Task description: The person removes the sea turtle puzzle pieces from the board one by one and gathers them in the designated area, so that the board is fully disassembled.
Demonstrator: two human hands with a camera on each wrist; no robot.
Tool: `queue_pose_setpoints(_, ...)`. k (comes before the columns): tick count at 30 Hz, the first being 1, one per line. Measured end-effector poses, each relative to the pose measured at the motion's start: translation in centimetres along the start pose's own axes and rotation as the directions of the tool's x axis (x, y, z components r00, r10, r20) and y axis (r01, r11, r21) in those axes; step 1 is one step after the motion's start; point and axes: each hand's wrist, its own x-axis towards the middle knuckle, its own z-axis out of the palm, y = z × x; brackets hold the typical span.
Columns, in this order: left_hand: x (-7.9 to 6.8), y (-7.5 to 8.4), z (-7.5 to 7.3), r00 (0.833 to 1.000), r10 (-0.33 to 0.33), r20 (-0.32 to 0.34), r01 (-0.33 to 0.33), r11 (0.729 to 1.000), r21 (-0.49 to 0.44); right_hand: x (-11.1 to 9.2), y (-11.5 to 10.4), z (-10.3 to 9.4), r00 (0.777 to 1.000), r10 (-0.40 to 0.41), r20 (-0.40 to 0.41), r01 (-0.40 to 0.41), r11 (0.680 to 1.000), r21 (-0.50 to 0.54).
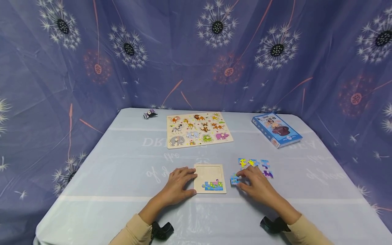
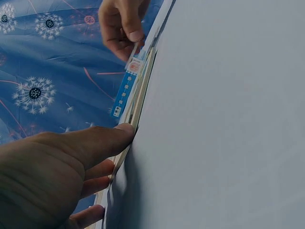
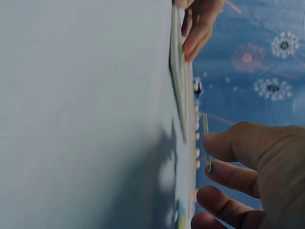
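My left hand [image 1: 178, 186] rests at the left edge of a small square wooden puzzle tray [image 1: 209, 166], its thumb and fingertips touching the frame. Fitted pieces [image 1: 214, 185] with blue, green and pink print fill the tray's lower right part; bare wood shows elsewhere. Just right of the tray, my right hand [image 1: 259, 185] pinches a blue jigsaw piece [image 1: 234, 179] between thumb and finger. The right wrist view shows that jigsaw piece [image 3: 206, 143] edge-on, raised off the table. Loose jigsaw pieces [image 1: 243, 162] in yellow, blue and purple lie beyond the right hand, which partly covers them.
Farther back lies a wooden animal puzzle board [image 1: 199, 130] with knobs. A blue box [image 1: 277, 130] sits at the back right, and a small dark purple object [image 1: 150, 114] at the back left. A patterned curtain [image 1: 183, 51] hangs behind the table [image 1: 122, 170].
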Motion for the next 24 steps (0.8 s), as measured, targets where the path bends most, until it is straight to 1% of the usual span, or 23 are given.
queue_pose_setpoints(7,0.0,0.0,0.1,1.000,-0.003,0.001,0.003,1.000,0.003,-0.8,2.2,-0.7,0.999,0.043,-0.003,-0.043,0.998,-0.039)
queue_pose_setpoints(11,0.0,0.1,0.1,1.000,-0.008,-0.002,0.008,1.000,-0.004,-1.1,3.0,-0.8,0.999,0.039,-0.004,-0.039,0.998,-0.054)
queue_pose_setpoints(18,0.1,0.0,0.0,1.000,-0.013,0.002,0.013,1.000,-0.013,-1.4,3.4,-0.9,0.999,0.015,-0.029,-0.017,0.998,-0.061)
queue_pose_setpoints(24,0.1,0.0,0.0,1.000,-0.012,0.007,0.013,1.000,-0.018,-1.5,3.4,-1.0,0.999,0.014,-0.035,-0.016,0.997,-0.074)
